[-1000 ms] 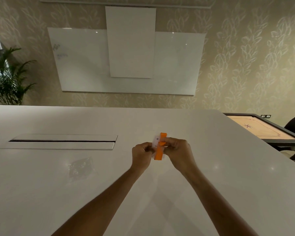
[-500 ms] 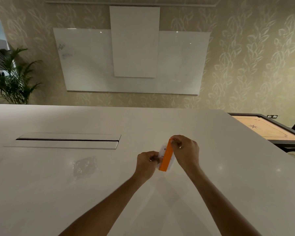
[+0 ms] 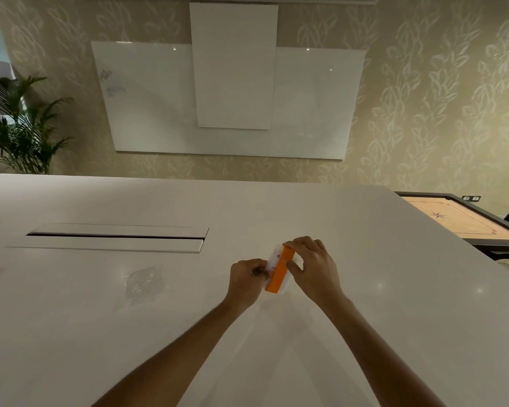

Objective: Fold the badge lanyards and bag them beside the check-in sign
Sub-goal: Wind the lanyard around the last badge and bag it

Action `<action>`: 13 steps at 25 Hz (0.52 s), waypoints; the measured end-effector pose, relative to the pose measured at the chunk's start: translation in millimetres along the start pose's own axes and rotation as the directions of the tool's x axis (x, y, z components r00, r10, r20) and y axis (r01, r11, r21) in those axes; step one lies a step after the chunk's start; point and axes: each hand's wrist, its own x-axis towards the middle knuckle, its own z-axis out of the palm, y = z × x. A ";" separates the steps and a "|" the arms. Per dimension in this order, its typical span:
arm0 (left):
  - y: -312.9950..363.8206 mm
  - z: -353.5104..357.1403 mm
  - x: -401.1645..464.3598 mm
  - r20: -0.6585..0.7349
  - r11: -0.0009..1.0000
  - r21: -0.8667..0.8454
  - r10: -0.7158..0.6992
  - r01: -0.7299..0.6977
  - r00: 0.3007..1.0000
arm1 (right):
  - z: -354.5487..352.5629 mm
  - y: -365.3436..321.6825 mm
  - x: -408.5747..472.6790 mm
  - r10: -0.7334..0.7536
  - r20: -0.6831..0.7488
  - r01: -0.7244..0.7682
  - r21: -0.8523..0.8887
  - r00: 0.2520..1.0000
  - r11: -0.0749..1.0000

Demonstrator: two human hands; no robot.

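Note:
A folded orange lanyard with a white badge card behind it is held between both hands just above the white table. My left hand pinches its left edge near the middle. My right hand grips its upper end and right side. A small clear plastic bag lies flat on the table to the left of my hands. No check-in sign shows in the view.
A long cable slot with a lid is set into the table at the left. A carrom board stands beyond the table's right edge. A whiteboard hangs on the far wall and a plant stands at the left.
The hands and lanyard dropped lower toward the table. The lanyard tilted from upright to slanted, and my right hand moved from its top end to wrap over its upper right side.

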 end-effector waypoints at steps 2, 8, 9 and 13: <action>-4.0 -2.9 1.2 0.015 1.000 -0.001 0.027 -0.027 1.000 | 1.9 1.3 1.4 0.011 0.031 -0.011 0.003 0.999 1.000; -8.1 -19.7 6.3 0.110 0.994 0.074 0.073 -0.082 0.991 | 9.4 2.5 7.4 0.090 0.119 -0.104 0.117 0.989 0.988; -7.9 -25.5 9.6 0.153 0.992 0.095 0.072 -0.087 0.986 | 11.8 1.8 6.6 0.107 0.128 -0.124 0.134 0.986 0.983; -10.5 -63.7 31.5 0.137 0.991 0.112 -0.083 0.068 0.987 | 20.4 1.1 2.9 0.133 0.149 -0.157 0.165 0.980 0.974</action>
